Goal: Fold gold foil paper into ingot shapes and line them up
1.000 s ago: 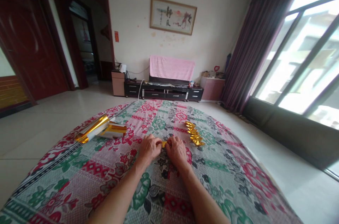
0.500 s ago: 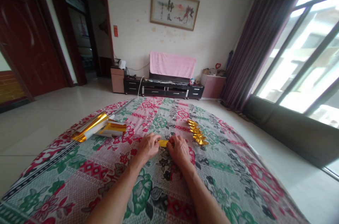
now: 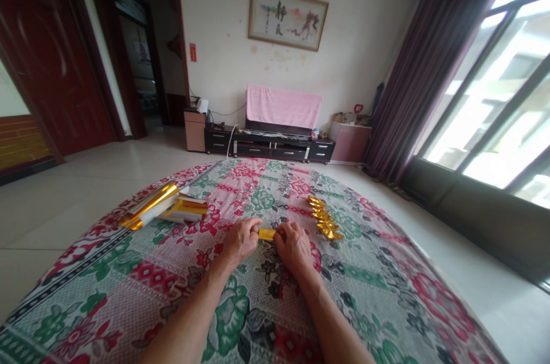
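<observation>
A small strip of gold foil paper (image 3: 267, 234) lies level between my two hands, just over the patterned cloth. My left hand (image 3: 244, 239) pinches its left end. At the other end, the fingers of my right hand (image 3: 294, 245) are closed on the strip and cover that part of it. Right of my right hand sits a row of several folded gold foil pieces (image 3: 324, 219), standing close together. Farther left on the cloth are loosely rolled gold foil sheets (image 3: 152, 204) with pale undersides and a flatter gold and white stack (image 3: 187, 209).
The flowered cloth (image 3: 180, 295) covers a rounded surface under my arms. Beyond it stands a low black cabinet (image 3: 270, 149) with a pink towel (image 3: 283, 106) draped over something on top. A purple curtain (image 3: 408, 77) and windows are at the right, a red door (image 3: 51, 66) at the left.
The whole view has shifted slightly, so the scene sits a little farther right. Both hands keep their grip on the gold strip, of which slightly more shows.
</observation>
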Demonstrator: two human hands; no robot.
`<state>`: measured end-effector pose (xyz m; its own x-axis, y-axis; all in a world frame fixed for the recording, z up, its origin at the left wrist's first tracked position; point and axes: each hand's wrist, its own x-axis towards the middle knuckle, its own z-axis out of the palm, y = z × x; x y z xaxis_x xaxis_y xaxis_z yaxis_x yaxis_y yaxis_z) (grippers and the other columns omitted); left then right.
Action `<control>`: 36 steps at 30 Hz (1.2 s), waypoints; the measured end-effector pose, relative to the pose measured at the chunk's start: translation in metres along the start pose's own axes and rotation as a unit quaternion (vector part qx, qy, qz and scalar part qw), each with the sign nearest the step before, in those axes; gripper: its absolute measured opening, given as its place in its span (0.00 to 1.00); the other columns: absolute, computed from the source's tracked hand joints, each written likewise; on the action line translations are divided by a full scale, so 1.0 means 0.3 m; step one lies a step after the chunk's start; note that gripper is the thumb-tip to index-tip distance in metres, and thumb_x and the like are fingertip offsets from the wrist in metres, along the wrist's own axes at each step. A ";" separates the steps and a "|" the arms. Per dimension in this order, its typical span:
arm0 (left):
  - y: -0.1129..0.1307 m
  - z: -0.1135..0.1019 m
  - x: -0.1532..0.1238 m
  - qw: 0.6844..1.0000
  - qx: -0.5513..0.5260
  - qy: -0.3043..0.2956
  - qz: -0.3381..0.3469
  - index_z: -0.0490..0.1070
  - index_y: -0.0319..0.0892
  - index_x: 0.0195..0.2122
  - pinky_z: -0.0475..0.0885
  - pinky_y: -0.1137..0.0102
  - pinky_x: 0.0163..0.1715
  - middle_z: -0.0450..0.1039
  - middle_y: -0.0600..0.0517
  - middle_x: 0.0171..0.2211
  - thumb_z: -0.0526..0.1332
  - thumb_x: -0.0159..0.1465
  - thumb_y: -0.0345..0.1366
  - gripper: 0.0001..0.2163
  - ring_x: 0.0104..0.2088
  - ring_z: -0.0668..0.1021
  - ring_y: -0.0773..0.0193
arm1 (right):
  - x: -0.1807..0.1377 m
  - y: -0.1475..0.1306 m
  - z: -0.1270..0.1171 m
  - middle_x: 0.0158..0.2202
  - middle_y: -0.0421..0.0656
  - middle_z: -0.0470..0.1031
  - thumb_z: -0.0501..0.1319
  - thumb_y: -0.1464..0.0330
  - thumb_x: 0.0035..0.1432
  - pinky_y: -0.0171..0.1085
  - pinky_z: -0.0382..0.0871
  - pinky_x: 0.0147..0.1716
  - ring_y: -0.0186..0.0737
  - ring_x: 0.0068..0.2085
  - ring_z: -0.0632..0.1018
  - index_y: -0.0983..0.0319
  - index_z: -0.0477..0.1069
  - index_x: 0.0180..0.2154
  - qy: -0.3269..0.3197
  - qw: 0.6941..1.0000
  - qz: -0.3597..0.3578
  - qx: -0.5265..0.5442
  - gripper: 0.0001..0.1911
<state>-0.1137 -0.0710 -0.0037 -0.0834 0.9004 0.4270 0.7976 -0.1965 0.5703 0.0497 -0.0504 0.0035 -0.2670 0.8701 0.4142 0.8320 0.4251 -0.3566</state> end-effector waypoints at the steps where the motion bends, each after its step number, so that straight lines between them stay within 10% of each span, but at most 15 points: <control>1: 0.004 0.000 0.000 1.000 0.004 0.005 0.003 0.71 0.40 0.40 0.67 0.69 0.43 0.73 0.49 0.35 0.51 0.55 0.24 0.14 0.37 0.73 0.64 | 0.000 0.000 0.001 0.33 0.42 0.68 0.53 0.66 0.56 0.33 0.55 0.34 0.37 0.34 0.68 0.59 0.70 0.34 0.000 1.000 -0.003 -0.003 0.08; 12: 0.035 0.016 -0.009 0.990 0.121 0.020 0.069 0.72 0.39 0.36 0.65 0.63 0.44 0.68 0.45 0.37 0.57 0.55 0.33 0.09 0.40 0.69 0.57 | -0.003 -0.008 -0.011 0.38 0.45 0.68 0.54 0.69 0.54 0.36 0.56 0.39 0.40 0.38 0.67 0.60 0.71 0.34 0.024 0.999 -0.029 0.001 0.08; 23: 0.015 0.017 0.015 0.995 -0.090 0.037 0.038 0.70 0.41 0.26 0.66 0.67 0.39 0.71 0.50 0.30 0.57 0.53 0.29 0.03 0.35 0.73 0.62 | 0.008 -0.004 -0.002 0.26 0.40 0.72 0.54 0.71 0.52 0.32 0.57 0.30 0.35 0.29 0.71 0.62 0.68 0.28 0.041 0.988 -0.014 0.146 0.05; 29: 0.035 0.009 0.035 0.909 -0.385 0.033 -0.157 0.66 0.38 0.46 0.69 0.71 0.30 0.73 0.49 0.35 0.63 0.50 0.38 0.22 0.30 0.76 0.64 | 0.022 -0.015 0.018 0.23 0.38 0.71 0.54 0.65 0.54 0.30 0.59 0.26 0.32 0.24 0.69 0.62 0.68 0.29 0.073 0.950 0.043 0.302 0.09; 36: 0.085 0.001 0.038 0.843 -0.497 0.020 -0.204 0.65 0.38 0.49 0.67 0.75 0.27 0.75 0.50 0.32 0.64 0.49 0.36 0.25 0.29 0.76 0.66 | 0.022 -0.028 0.015 0.25 0.40 0.73 0.56 0.62 0.52 0.31 0.61 0.26 0.33 0.25 0.70 0.63 0.70 0.29 0.077 0.936 0.053 0.340 0.11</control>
<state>-0.0941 -0.0656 0.0157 -0.2664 0.9617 0.0651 -0.1963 -0.1202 0.9731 0.0388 -0.0469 0.0055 -0.0835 0.8926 0.4431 0.3335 0.4441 -0.8316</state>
